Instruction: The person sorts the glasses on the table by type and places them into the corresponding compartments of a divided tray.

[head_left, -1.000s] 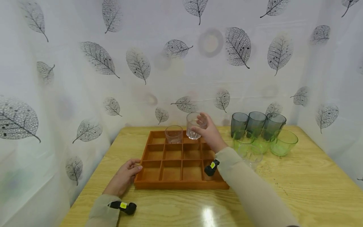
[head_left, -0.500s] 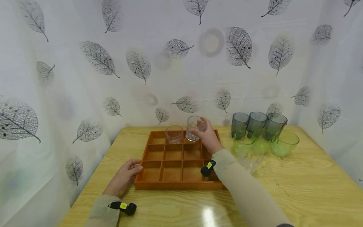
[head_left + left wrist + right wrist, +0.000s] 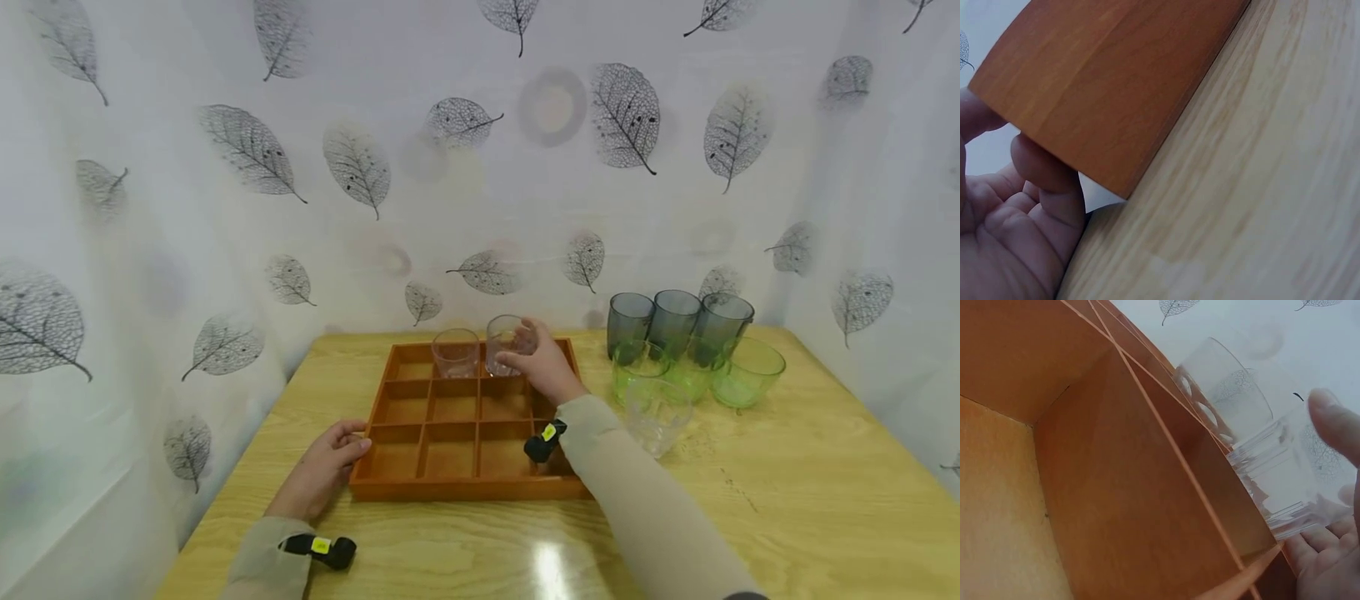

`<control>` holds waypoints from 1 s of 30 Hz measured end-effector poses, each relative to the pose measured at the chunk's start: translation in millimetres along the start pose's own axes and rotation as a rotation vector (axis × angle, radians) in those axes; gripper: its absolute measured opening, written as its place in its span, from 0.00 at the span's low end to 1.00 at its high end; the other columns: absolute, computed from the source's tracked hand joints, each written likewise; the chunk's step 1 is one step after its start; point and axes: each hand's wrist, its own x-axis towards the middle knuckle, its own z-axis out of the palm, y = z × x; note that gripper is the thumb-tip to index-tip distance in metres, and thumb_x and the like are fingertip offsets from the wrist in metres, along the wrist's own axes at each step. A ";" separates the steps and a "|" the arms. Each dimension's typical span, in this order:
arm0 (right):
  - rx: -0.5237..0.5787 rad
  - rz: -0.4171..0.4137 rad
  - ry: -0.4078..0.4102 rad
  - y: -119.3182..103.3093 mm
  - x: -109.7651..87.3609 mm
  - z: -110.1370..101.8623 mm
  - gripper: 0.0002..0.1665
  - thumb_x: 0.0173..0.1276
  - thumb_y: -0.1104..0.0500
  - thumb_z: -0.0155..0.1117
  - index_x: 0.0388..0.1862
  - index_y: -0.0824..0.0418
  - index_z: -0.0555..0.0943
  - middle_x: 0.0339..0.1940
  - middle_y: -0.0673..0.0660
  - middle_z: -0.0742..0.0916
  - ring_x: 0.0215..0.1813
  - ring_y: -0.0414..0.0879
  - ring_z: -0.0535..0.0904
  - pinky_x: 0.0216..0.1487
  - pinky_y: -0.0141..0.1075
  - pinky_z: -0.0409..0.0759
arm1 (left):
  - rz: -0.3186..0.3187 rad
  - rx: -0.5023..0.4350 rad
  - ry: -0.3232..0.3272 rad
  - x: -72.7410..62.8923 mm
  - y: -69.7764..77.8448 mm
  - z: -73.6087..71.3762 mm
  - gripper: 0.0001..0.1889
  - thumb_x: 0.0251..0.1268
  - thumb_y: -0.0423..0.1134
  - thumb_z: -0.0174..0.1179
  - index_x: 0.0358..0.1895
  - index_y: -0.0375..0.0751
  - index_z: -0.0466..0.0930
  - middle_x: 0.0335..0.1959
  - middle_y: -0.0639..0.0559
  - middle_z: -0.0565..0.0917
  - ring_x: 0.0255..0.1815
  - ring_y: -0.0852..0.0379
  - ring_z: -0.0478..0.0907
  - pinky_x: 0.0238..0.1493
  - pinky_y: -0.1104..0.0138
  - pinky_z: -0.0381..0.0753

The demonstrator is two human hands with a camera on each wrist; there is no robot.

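Observation:
A brown wooden tray (image 3: pixel 468 490) divided into square compartments lies on the table. My right hand (image 3: pixel 546 363) grips a clear glass (image 3: pixel 504 340) by its side, thumb toward me and fingers behind. The glass stands nearly upright at a back-row compartment, its base down at the dividers. Just left of it, another clear glass (image 3: pixel 455 354) sits in the back row; both show in the right wrist view, the held glass (image 3: pixel 1285 481) nearer. My left hand (image 3: pixel 324 462) rests against the tray's left wall, thumb and fingertips touching its outside.
To the right of the tray stand several tumblers: grey ones (image 3: pixel 630 323) at the back, green ones (image 3: pixel 748 375) before them, and a clear glass bowl or cup (image 3: pixel 658 417) nearest my right sleeve. A leaf-print curtain (image 3: pixel 465 192) hangs behind the table (image 3: pixel 810 500).
My right hand has lowered the clear glass and moved it slightly left, down to the back-row compartment. The left hand stays at the tray's side.

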 end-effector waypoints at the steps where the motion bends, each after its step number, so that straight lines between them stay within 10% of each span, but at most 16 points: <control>1: -0.010 0.002 -0.001 -0.4 0.2 0.4 0.56 0.67 0.51 0.74 0.83 0.55 0.50 0.78 0.59 0.66 0.73 0.57 0.67 0.66 0.55 0.70 | 0.002 -0.003 0.001 -0.1 0.3 -0.1 0.23 0.78 0.37 0.56 0.69 0.32 0.63 0.48 0.46 0.76 0.45 0.55 0.74 0.45 0.67 0.77; 30: -0.259 0.039 0.005 1.9 -2.1 1.0 0.56 0.63 0.50 0.77 0.82 0.55 0.56 0.76 0.58 0.69 0.71 0.55 0.70 0.66 0.52 0.71 | -0.010 -0.021 -0.016 -0.2 0.1 0.2 0.25 0.77 0.37 0.56 0.70 0.30 0.60 0.44 0.48 0.75 0.44 0.56 0.72 0.44 0.67 0.75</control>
